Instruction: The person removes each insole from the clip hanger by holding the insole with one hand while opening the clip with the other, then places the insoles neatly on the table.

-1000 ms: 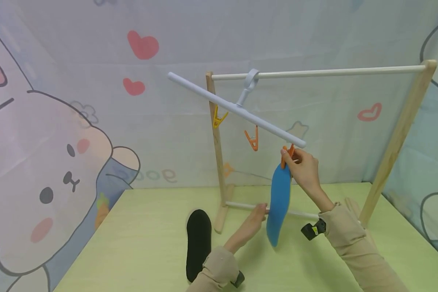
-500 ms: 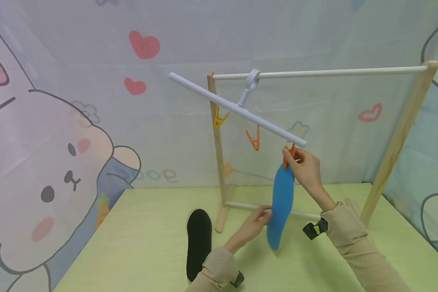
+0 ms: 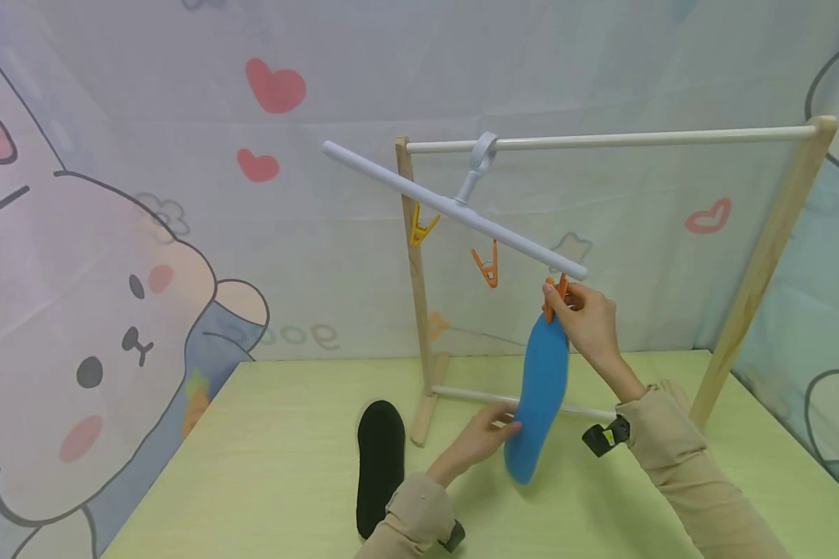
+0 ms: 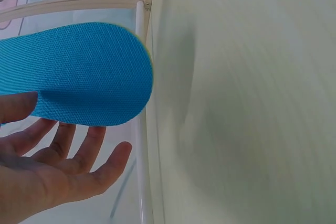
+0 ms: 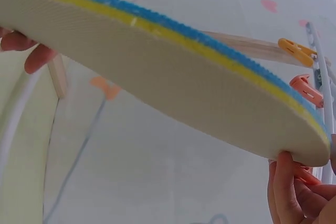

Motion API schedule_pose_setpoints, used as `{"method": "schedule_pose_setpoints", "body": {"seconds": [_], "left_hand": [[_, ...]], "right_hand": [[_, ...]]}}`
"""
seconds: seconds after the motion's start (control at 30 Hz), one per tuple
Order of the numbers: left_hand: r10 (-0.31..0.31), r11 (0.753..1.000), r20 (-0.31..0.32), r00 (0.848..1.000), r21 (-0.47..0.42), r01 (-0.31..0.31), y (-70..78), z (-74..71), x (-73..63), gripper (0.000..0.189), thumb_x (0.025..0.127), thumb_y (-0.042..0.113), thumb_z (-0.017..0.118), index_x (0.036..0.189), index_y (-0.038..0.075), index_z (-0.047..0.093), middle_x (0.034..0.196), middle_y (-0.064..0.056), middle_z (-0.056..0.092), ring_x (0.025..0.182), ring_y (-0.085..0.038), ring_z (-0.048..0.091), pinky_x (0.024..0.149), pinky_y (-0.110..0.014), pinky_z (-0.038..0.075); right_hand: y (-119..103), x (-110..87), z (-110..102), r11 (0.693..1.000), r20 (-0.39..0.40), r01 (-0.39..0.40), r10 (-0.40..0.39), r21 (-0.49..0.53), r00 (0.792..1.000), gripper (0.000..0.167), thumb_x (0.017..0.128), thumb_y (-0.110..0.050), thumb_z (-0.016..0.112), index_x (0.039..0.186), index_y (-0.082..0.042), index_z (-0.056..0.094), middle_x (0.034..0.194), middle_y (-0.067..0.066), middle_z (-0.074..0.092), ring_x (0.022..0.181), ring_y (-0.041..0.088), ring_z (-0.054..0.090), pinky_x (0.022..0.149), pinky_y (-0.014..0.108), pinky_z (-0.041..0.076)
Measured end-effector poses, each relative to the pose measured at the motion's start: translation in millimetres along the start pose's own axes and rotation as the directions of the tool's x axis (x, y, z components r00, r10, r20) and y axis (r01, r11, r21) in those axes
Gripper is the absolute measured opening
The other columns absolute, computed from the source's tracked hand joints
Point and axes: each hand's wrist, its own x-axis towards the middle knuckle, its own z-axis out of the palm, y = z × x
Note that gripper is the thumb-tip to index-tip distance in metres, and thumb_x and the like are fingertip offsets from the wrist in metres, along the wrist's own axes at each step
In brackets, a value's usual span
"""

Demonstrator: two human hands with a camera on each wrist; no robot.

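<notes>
A blue insole [image 3: 544, 384] hangs upright below the low end of a tilted white hanger bar [image 3: 454, 208]. My right hand [image 3: 589, 322] pinches an orange clothespin [image 3: 549, 303] at the insole's top end. The right wrist view shows the insole's pale underside [image 5: 157, 72] with fingertips [image 5: 286, 163] against its tip. Lower down, my left hand [image 3: 485, 435] holds the insole's left edge. In the left wrist view its thumb [image 4: 18, 106] lies on the blue face, with the other fingers [image 4: 89, 153] loosely bent around behind the edge.
A black insole [image 3: 381, 466] lies on the pale table [image 3: 273, 450], left of the left arm. Another orange clothespin [image 3: 488, 268] and a yellow clothespin [image 3: 421, 227] hang from the bar. A wooden rack [image 3: 762, 272] with white rods [image 3: 657, 140] stands behind.
The blue insole has turned so more of its blue face shows, and its lower end has swung slightly left. My left thumb has come onto its edge. The right hand has shifted slightly right.
</notes>
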Motion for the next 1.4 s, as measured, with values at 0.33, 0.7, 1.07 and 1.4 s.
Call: {"method": "schedule_pose_setpoints", "body": {"seconds": [0.33, 0.7, 1.07, 1.4], "left_hand": [[-0.062, 0.997, 0.063, 0.996, 0.040, 0.059, -7.2, -4.2, -4.5, 0.021, 0.087, 0.008, 0.055, 0.106, -0.001, 0.057, 0.104, -0.017, 0.060, 0.093, -0.028, 0.059, 0.069, -0.028, 0.053], [-0.180, 0.984, 0.086, 0.980, -0.004, 0.181, -12.9, -10.0, -12.9, 0.024, 0.087, 0.010, 0.056, 0.110, 0.003, 0.055, 0.103, -0.015, 0.057, 0.093, -0.030, 0.060, 0.058, -0.039, 0.056], [-0.194, 0.975, 0.075, 0.978, -0.095, 0.201, -18.2, -15.2, -19.0, 0.023, 0.085, 0.002, 0.056, 0.107, -0.002, 0.053, 0.103, -0.020, 0.054, 0.092, -0.033, 0.058, 0.058, -0.046, 0.055], [-0.156, 0.964, 0.110, 0.982, -0.201, 0.175, -20.2, -20.0, -20.6, 0.018, 0.085, -0.006, 0.051, 0.102, -0.005, 0.054, 0.096, -0.019, 0.053, 0.086, -0.030, 0.059, 0.055, -0.045, 0.055]], "right_hand": [[0, 2.1, -2, 1.000, 0.020, 0.016, -0.015, -0.019, 1.000, 0.035, 0.089, -0.035, 0.051, 0.085, -0.003, 0.066, 0.077, 0.019, 0.068, 0.052, 0.011, 0.054, 0.033, 0.028, 0.021], [1, 2.9, -4, 1.000, 0.025, 0.016, -0.016, -0.009, 1.000, 0.036, 0.089, -0.034, 0.052, 0.086, -0.002, 0.067, 0.077, 0.021, 0.068, 0.063, 0.016, 0.062, 0.035, 0.029, 0.033], [2, 2.2, -4, 1.000, 0.002, 0.012, -0.012, -0.018, 1.000, 0.036, 0.088, -0.031, 0.053, 0.088, 0.002, 0.069, 0.078, 0.023, 0.067, 0.072, 0.036, 0.064, 0.043, 0.024, 0.043], [0, 3.6, -4, 1.000, 0.008, -0.008, 0.008, -0.023, 1.000, 0.036, 0.088, -0.028, 0.055, 0.096, 0.005, 0.067, 0.079, 0.028, 0.066, 0.057, 0.024, 0.062, 0.031, 0.032, 0.029]]}}
